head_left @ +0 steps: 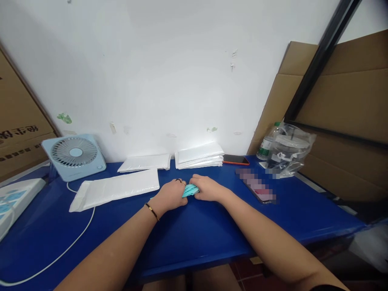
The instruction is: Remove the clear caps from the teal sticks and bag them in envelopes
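"How are the arms held?"

"Both forearms are stretched forward over the blue table (197, 230) and angled inward, so that the hands are brought close together near its middle. The left hand (171, 194) is turned knuckles up, with the wrist banded by a bracelet; the right hand (207, 188) is curled in from the other side."

"And the grip?"

"A folded turquoise bundle (190, 190) is clamped at either end by the fingers of both hands, just above or on the table; which of the two cannot be told."

"What containers are seen?"

"A lidded cup (292, 142) is enclosed in a clear plastic bag (286, 169) at the right, beside a green-capped bottle (266, 144). White packets are stacked in two piles by the wall; a single white packet (118, 188) is laid left of the hands. Whether anything is held inside them cannot be told."
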Tool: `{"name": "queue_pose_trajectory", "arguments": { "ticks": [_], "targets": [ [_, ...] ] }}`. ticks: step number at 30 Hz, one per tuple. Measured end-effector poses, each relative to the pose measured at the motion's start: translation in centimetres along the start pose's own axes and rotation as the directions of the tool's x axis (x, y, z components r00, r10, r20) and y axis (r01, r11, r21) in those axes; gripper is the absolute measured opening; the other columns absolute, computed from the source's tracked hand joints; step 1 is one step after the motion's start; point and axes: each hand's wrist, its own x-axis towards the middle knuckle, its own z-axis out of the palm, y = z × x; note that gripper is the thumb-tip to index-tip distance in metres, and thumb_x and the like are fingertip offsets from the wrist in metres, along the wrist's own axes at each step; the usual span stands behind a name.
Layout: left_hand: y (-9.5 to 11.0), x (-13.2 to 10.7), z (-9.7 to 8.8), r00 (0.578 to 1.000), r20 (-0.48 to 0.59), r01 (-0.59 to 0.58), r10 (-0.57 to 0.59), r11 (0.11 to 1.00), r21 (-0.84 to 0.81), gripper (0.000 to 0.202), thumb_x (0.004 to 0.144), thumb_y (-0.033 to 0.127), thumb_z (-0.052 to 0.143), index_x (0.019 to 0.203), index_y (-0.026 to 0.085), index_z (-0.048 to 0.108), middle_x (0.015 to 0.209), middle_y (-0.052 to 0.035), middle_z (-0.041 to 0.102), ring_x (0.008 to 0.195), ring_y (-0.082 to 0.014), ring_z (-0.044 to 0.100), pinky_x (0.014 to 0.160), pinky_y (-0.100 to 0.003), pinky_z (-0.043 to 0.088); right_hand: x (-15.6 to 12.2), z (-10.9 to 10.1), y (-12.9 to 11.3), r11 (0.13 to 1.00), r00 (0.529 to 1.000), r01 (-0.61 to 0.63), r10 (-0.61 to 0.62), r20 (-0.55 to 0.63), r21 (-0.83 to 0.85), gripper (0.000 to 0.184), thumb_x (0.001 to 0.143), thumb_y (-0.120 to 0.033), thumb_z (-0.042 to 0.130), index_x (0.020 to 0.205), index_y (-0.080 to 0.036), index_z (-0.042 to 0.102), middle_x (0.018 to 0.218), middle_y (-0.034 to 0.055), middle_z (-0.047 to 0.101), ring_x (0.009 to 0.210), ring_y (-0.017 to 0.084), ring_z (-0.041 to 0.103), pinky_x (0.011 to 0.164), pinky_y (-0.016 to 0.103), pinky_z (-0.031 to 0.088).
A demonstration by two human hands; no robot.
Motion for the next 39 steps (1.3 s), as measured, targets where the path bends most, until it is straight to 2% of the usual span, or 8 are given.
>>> {"name": "queue_pose_trajectory", "arguments": {
  "ticks": [6,11,18,22,26,31,35,39],
  "targets": [
    [0.1,0.0,-0.3,0.999,0.048,0.024,-0.026,0.999,0.031,0.031,0.072,0.021,0.049,0.102,0.016,0.049,0.083,-0.0102,0.064,0.072,-0.0265,0.062,0.06,-0.031,0.042,-0.7,-1.0,0.0,0.991,1.0,-0.001,0.004,-0.023,0.136,0.023,0.065,-0.011,0.057,0.087,-0.017,0.055,0.085,0.0028,0.051,0.073,0.015,0.05,0.064,0.024,0.036],
    [0.0,-0.3,-1.0,0.998,0.056,0.052,-0.042,0.98,-0.194,0.033,0.069,0.018,0.052,0.101,0.02,0.046,0.076,-0.0032,0.062,0.068,-0.0211,0.061,0.055,-0.025,0.038,-0.6,-1.0,-0.5,0.974,0.998,-0.016,0.028,-0.051,0.224,0.034,0.062,-0.009,0.058,0.095,-0.018,0.054,0.089,0.0029,0.056,0.077,0.016,0.052,0.064,0.024,0.036],
    [0.4,-0.6,-0.8,0.995,0.096,0.085,-0.024,0.705,-0.704,0.048,0.068,0.016,0.052,0.115,0.02,0.04,0.068,0.0026,0.06,0.06,-0.0165,0.059,0.053,-0.024,0.04,-1.4,-2.8,-0.5,0.967,0.992,-0.005,0.037,-0.122,0.254,0.049,0.059,-0.009,0.062,0.106,-0.019,0.052,0.09,0.0023,0.059,0.075,0.015,0.053,0.063,0.023,0.038],
    [1.5,0.1,-0.6,0.991,-0.062,0.03,-0.118,0.65,-0.759,0.031,0.071,0.034,0.061,0.096,0.018,0.051,0.082,-0.0011,0.061,0.071,-0.0174,0.058,0.061,-0.027,0.043,-2.0,-6.5,-1.6,0.944,0.977,0.075,-0.006,-0.212,0.321,0.049,0.064,-0.028,0.072,0.109,-0.021,0.055,0.099,0.0042,0.06,0.083,0.018,0.055,0.07,0.027,0.042],
    [2.8,0.8,-1.0,0.906,-0.303,-0.097,-0.294,0.554,-0.827,0.033,0.076,0.039,0.058,0.099,0.017,0.051,0.095,-0.0046,0.062,0.085,-0.02,0.058,0.074,-0.031,0.046,-0.5,-8.5,-5.2,0.953,0.872,0.148,0.001,-0.49,0.265,0.024,0.081,-0.038,0.058,0.099,-0.022,0.061,0.099,0.0058,0.061,0.098,0.021,0.053,0.083,0.032,0.041],
    [2.8,1.0,-0.2,0.833,-0.42,-0.195,-0.36,0.518,-0.832,0.027,0.075,0.025,0.056,0.099,0.016,0.049,0.104,-0.0084,0.061,0.094,-0.0208,0.057,0.079,-0.033,0.047,2.2,-6.0,-8.3,0.934,0.83,0.206,-0.009,-0.557,0.291,0.021,0.088,-0.036,0.046,0.086,-0.022,0.062,0.089,0.0041,0.062,0.086,0.017,0.058,0.077,0.029,0.044],
    [2.4,1.1,1.1,0.858,-0.37,-0.197,-0.356,0.437,-0.878,0.03,0.073,0.024,0.057,0.101,0.016,0.048,0.102,-0.0081,0.062,0.091,-0.0194,0.057,0.077,-0.032,0.047,2.7,-3.5,-7.4,0.922,0.782,0.168,0.091,-0.617,0.349,0.023,0.088,-0.032,0.045,0.076,-0.02,0.062,0.094,0.0065,0.062,0.09,0.018,0.058,0.082,0.03,0.044],
    [2.6,1.1,1.6,0.876,-0.349,-0.21,-0.332,0.388,-0.897,0.03,0.074,0.025,0.058,0.101,0.017,0.049,0.094,-0.0047,0.063,0.082,-0.0163,0.058,0.073,-0.029,0.047,2.6,-2.7,-6.3,0.792,0.718,0.143,0.33,-0.613,0.593,0.021,0.083,-0.035,0.053,0.099,-0.022,0.06,0.095,0.0051,0.064,0.089,0.018,0.061,0.079,0.029,0.047]
  ]
}}
